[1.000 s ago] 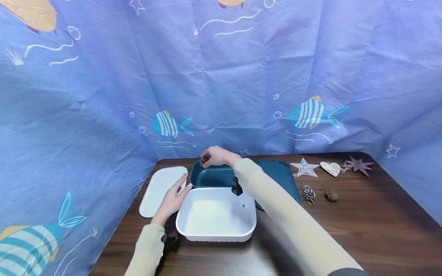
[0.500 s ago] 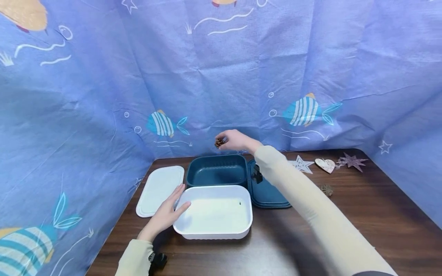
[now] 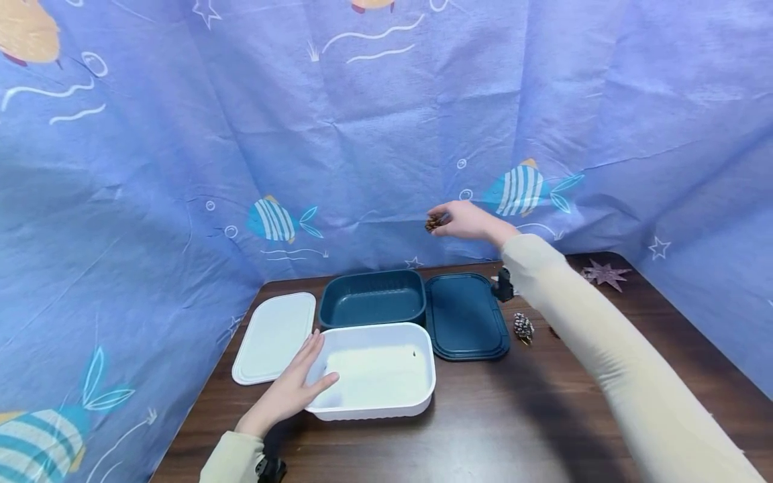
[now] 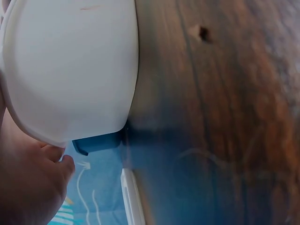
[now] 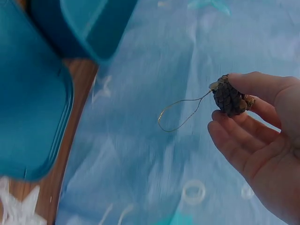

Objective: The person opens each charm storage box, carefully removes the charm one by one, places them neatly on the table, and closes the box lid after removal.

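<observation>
High above the back edge of the table, my right hand [image 3: 468, 220] pinches a brown pine cone [image 3: 435, 223] between thumb and fingers. In the right wrist view a thin gold loop of string [image 5: 180, 115] hangs off the pine cone [image 5: 228, 97]. My left hand [image 3: 290, 386] lies at the left rim of the white container [image 3: 392, 410], fingers straight and thumb reaching over the inside. Behind that stands a dark teal container [image 3: 371, 308], with a matching teal lid [image 3: 465, 315] to its right.
A white lid [image 3: 274, 339] lies left of the containers. On the right are a frosted pine cone [image 3: 523, 327] and a purple glitter star [image 3: 606, 274]; the right sleeve [image 3: 580, 315] covers other ornaments. A blue fish-print curtain [image 3: 374, 168] rises behind the table.
My right hand has lifted the pine cone from over the teal container and carried it up and to the right. The left hand has shifted slightly down beside the white container.
</observation>
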The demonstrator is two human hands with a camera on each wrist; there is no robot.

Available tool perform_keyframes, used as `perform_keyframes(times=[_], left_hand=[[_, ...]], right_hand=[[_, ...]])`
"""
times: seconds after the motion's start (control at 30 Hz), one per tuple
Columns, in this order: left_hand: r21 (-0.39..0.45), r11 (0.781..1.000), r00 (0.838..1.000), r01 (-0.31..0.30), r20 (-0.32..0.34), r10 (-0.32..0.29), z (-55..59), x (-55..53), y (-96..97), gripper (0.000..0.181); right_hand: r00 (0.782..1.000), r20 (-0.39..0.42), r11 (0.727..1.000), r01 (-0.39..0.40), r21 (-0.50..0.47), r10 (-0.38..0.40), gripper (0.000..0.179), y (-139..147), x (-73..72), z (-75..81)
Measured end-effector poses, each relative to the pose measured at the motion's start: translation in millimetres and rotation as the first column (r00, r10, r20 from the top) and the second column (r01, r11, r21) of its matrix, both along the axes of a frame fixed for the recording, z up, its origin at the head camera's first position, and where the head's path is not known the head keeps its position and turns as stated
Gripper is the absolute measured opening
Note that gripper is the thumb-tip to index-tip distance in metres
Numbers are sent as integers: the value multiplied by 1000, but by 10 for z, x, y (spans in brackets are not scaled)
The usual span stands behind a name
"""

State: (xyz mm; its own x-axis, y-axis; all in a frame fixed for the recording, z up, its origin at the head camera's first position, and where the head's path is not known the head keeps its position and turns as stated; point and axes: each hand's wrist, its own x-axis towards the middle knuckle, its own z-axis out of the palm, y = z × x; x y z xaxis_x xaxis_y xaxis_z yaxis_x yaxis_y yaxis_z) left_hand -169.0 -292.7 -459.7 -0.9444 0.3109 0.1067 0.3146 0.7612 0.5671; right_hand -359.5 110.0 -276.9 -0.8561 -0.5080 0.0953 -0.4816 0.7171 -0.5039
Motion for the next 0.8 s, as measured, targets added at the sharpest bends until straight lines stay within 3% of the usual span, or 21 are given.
perform_keyframes(times=[0.23, 0.4, 0.8], left_hand=[[-31, 999, 1000, -13, -1, 13, -1, -21, 10, 93], [-59, 998, 1000, -26, 6, 27, -3, -35, 17, 94], [-80, 996, 999, -40, -2, 40, 8, -48, 47, 93]], right_hand=[[994, -53, 996, 93, -6, -93, 55, 574, 50, 7], [987, -73, 989, 146, -9, -146, 56, 987, 168, -17], [947, -104, 949, 310, 57, -304, 63, 1934, 450, -107]])
